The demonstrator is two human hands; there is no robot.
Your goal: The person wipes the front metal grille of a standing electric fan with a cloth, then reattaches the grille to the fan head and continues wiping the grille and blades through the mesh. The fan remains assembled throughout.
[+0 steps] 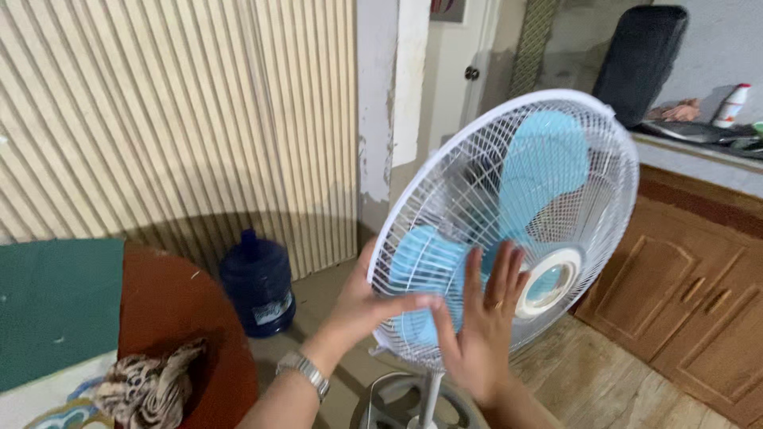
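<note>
A white stand fan [509, 222] with light blue blades [544, 163] behind its wire grille fills the centre. My left hand [367, 308], with a metal watch on the wrist, grips the lower left rim of the grille. My right hand [481, 318], wearing a ring, lies flat with fingers spread against the front of the grille, beside the round white centre cap [550, 280]. The fan's pole and round base [421, 401] show below my hands.
A blue water jug [258, 282] stands on the floor by a ribbed wall. A brown round table [179, 318] with a patterned cloth [147, 389] sits at left. Wooden cabinets [691, 294] and a counter with a bottle [731, 105] are at right.
</note>
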